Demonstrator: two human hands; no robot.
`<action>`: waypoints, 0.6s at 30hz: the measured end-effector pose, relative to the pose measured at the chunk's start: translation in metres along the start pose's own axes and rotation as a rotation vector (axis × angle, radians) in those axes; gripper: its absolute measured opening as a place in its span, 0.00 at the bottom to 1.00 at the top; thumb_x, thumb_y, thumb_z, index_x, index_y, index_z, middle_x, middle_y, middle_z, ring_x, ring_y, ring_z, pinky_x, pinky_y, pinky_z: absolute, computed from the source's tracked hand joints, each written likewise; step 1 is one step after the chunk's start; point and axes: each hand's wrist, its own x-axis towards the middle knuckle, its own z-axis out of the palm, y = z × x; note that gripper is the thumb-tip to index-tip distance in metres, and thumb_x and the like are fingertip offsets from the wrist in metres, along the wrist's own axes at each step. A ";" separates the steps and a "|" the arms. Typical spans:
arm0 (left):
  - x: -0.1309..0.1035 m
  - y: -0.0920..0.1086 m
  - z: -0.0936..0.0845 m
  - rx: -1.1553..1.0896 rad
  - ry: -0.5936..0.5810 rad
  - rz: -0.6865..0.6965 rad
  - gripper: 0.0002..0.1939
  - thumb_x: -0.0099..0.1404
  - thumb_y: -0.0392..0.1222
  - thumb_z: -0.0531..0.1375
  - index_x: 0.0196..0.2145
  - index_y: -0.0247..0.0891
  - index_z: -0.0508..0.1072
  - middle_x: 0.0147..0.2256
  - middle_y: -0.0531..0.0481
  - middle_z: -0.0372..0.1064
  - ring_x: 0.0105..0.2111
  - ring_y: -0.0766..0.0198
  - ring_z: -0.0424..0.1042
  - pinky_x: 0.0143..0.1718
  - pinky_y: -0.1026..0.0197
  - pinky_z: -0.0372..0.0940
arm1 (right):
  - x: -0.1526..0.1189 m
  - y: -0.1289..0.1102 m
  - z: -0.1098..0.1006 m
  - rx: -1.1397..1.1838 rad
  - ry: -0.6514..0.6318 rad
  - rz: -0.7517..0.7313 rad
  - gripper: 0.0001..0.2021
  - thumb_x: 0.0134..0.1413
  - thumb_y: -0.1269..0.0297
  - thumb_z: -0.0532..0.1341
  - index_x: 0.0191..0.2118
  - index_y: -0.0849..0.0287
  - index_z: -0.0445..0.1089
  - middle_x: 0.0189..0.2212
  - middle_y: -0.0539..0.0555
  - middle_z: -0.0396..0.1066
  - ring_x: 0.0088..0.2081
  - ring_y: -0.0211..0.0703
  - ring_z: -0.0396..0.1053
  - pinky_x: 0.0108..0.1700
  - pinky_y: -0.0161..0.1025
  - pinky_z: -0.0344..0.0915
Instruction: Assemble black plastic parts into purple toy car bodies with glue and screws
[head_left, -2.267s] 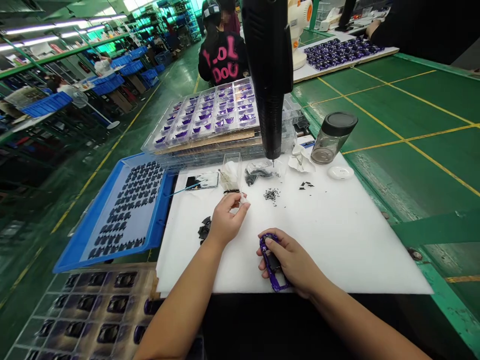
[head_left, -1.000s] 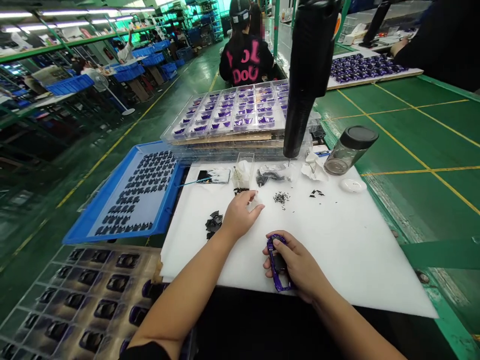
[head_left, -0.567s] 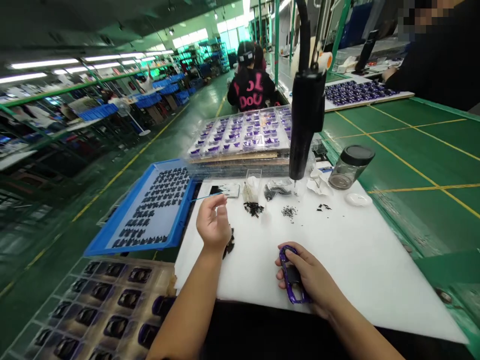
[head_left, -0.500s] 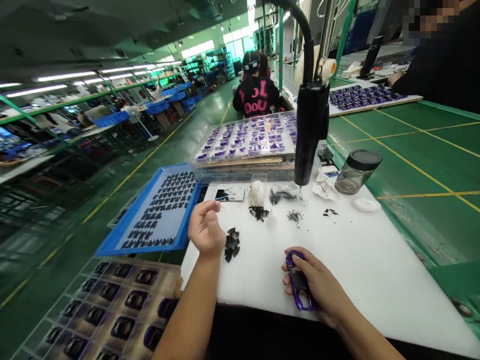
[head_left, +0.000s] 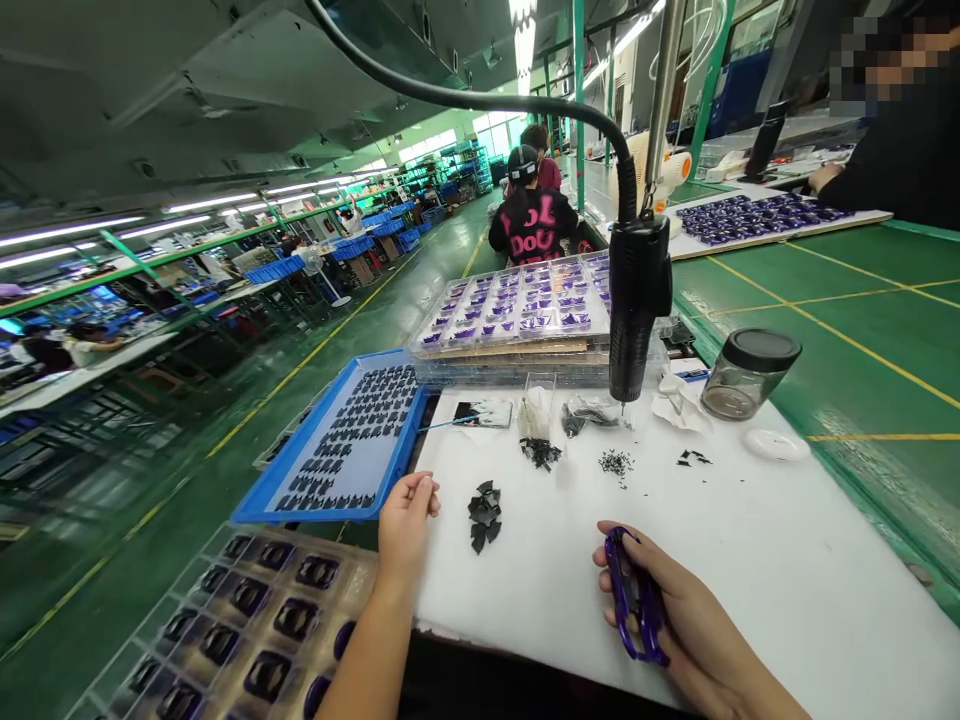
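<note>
My right hand (head_left: 664,595) is wrapped round a purple toy car body shell (head_left: 634,600), tilted over the white table mat (head_left: 555,570). The thumb lies along its upper edge; dark and open parts show inside. My left hand (head_left: 409,510) is raised near the mat's left edge, fingers curled and thumb pressed to them; what they hold, if anything, is hidden. Close to its right lies a small pile of black curved plastic pieces (head_left: 485,515). Small black screws (head_left: 616,463) and a heap of black parts (head_left: 540,453) lie further back.
A black electric screwdriver (head_left: 637,310) hangs over the mat. Left are a blue tray (head_left: 307,505) of black parts and a clear tray (head_left: 360,580) of car shells. Stacked trays (head_left: 517,345) stand behind; a lidded jar (head_left: 750,375) is right. A co-worker (head_left: 885,140) sits far right.
The view has shifted, so everything sits lower and further right. My left hand has drawn back from the blue stick, its fingers closing. The car shell has turned slightly in my right hand.
</note>
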 end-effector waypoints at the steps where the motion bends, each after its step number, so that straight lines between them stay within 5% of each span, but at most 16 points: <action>1: 0.010 0.000 0.004 -0.047 -0.007 -0.070 0.12 0.61 0.45 0.63 0.38 0.34 0.73 0.27 0.51 0.69 0.22 0.72 0.64 0.24 0.68 0.63 | 0.000 0.000 -0.001 0.009 -0.004 -0.004 0.16 0.55 0.55 0.65 0.47 0.53 0.69 0.35 0.53 0.72 0.31 0.42 0.68 0.27 0.37 0.71; 5: 0.065 0.001 0.022 -0.163 0.006 -0.303 0.09 0.66 0.41 0.60 0.38 0.30 0.71 0.28 0.51 0.68 0.22 0.73 0.65 0.23 0.68 0.64 | -0.001 0.000 -0.004 -0.026 0.001 -0.039 0.21 0.48 0.58 0.70 0.48 0.52 0.67 0.34 0.50 0.70 0.27 0.37 0.65 0.22 0.30 0.67; 9: 0.108 -0.001 0.040 -0.193 0.069 -0.362 0.13 0.68 0.44 0.57 0.46 0.33 0.70 0.41 0.47 0.70 0.35 0.65 0.72 0.35 0.59 0.71 | 0.000 0.000 -0.007 -0.040 -0.053 -0.021 0.19 0.48 0.57 0.70 0.44 0.51 0.65 0.32 0.46 0.67 0.24 0.33 0.61 0.17 0.28 0.61; 13: 0.114 0.000 0.048 -0.124 0.101 -0.242 0.13 0.68 0.44 0.58 0.46 0.33 0.70 0.40 0.47 0.70 0.34 0.65 0.72 0.34 0.59 0.71 | -0.002 0.000 -0.009 -0.028 -0.139 -0.011 0.13 0.52 0.56 0.67 0.38 0.51 0.64 0.32 0.46 0.64 0.24 0.33 0.60 0.17 0.28 0.59; 18: 0.099 0.017 0.048 0.068 0.115 0.122 0.13 0.62 0.47 0.62 0.37 0.33 0.73 0.30 0.53 0.69 0.24 0.72 0.63 0.26 0.68 0.61 | -0.004 0.000 -0.009 -0.078 -0.129 -0.002 0.14 0.51 0.54 0.67 0.40 0.51 0.65 0.31 0.46 0.64 0.24 0.34 0.59 0.16 0.28 0.56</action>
